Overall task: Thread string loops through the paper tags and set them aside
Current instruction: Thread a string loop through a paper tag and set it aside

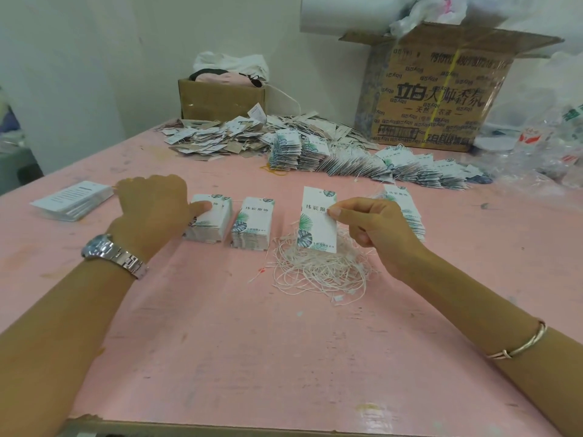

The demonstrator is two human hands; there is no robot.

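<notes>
The small cardboard box (220, 99) at the back holds a pink bag (227, 78) and white cloth (230, 63); crumpled plastic bags (426, 14) spill from the big printed carton (441, 99). My right hand (375, 234) pinches one leaf-printed tag (315, 222) between thumb and forefinger, upright over the string loops (318, 272) on the pink table (252, 357). My left hand (151, 206) lays its thumb on a tag stack (209, 222); its other fingers are hidden, so I cannot tell their grip.

Both bare forearms come in from the bottom corners of the frame. Left hand (154, 209) sits left of centre, back up, thumb stretched flat onto a stack of tags (214, 223), fingers tucked out of sight. Right hand (375, 231) is right of centre, thumb and forefinger pinching a tag (315, 228) upright, other fingers curled in.
</notes>
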